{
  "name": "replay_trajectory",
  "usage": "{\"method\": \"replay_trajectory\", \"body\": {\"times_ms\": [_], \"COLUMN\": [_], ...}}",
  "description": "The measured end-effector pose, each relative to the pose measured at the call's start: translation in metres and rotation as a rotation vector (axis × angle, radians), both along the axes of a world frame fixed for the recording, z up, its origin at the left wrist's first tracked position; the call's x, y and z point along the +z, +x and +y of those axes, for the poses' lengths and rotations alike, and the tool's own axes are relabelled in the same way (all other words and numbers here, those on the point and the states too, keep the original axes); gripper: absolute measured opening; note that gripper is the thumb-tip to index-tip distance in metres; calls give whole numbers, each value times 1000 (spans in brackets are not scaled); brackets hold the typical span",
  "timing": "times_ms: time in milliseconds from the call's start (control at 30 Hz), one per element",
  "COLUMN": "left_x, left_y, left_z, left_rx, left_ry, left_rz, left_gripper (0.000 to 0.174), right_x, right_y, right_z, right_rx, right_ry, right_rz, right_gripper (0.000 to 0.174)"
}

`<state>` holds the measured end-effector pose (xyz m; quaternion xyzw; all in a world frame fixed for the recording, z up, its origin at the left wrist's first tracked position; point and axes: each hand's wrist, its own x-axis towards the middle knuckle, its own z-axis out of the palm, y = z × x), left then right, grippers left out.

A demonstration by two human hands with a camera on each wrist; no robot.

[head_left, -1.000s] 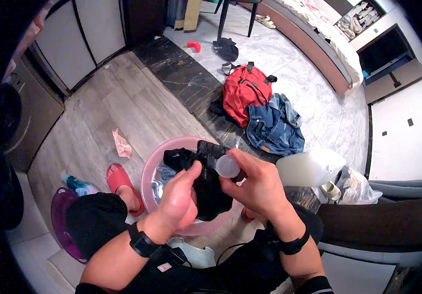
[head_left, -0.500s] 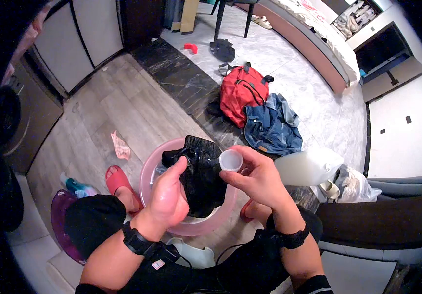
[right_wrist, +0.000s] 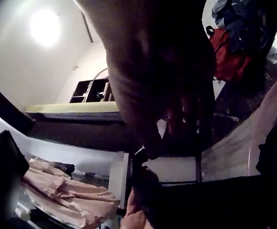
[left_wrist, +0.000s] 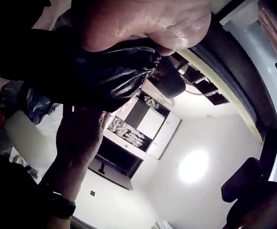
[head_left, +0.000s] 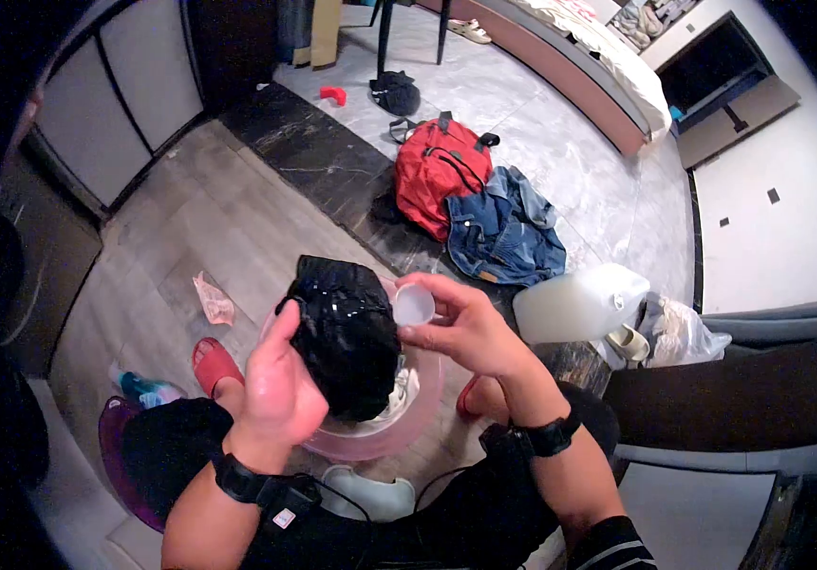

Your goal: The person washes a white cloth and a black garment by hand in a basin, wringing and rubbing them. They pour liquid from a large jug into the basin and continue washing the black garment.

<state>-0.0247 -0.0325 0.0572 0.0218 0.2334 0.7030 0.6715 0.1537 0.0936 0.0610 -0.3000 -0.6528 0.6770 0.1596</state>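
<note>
My left hand [head_left: 280, 389] holds a wet, shiny black cloth garment [head_left: 344, 332] at its left edge, thumb in front and the other fingers hidden behind it. The garment hangs over a pink basin [head_left: 370, 445] between the feet. My right hand [head_left: 470, 328] pinches a small translucent plastic cap [head_left: 415, 305] between thumb and fingers, its round mouth facing the head camera, close beside the garment's right edge. Pale cloth [head_left: 401, 397] shows in the basin below. In the left wrist view the dark garment [left_wrist: 114, 78] spreads beneath the left palm.
A large whitish jug [head_left: 579, 304] stands to the right, near a plastic bag [head_left: 684, 332]. Beyond the basin lie a red backpack [head_left: 437, 176] and a denim jacket [head_left: 508, 233]. A pink wrapper [head_left: 212, 299] and a purple basin [head_left: 123, 456] are at left.
The garment has come up and spread out over the basin, held by the left hand. The cap, in the right hand, has turned its mouth toward the head camera. The head view has shifted.
</note>
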Motion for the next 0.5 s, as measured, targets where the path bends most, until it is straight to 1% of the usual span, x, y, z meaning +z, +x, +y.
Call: {"method": "replay_trajectory", "body": {"times_ms": [33,67,133,167,200,267,367,467,500], "left_x": [5,10,12,7,6,11,9,6,3], "left_y": [0,-1,-4,-5,-5,-6,-9,-12,-12], "left_z": [0,-1,-1,-3,-4,-6,-10,-9,-8], "left_rx": [-11,-9,7,39,48,72,85,145,185], "left_ry": [8,7,7,-25,-27,-28,-70,-107,-133], "left_rz": [-13,-21,-38,-55,-46,-27,-32,21,40], "left_gripper": [49,49,50,49,48,47,45,44,44], "right_x": [-3,-8,-25,-33,-44,-68,-126,-187,-205], "right_y": [1,3,12,18,26,40,70,94,101], "right_z": [3,11,32,44,60,82,105,103,100], "right_rx": [-64,-106,-245,-318,-391,-554,-724,-848,-865], "right_ry": [-102,-151,-119,-26,40,26,67,-5,-30], "right_rz": [26,40,64,-11,-150,-172,-315,-256,-331], "right_gripper": [50,50,49,49,48,48,48,44,47]}}
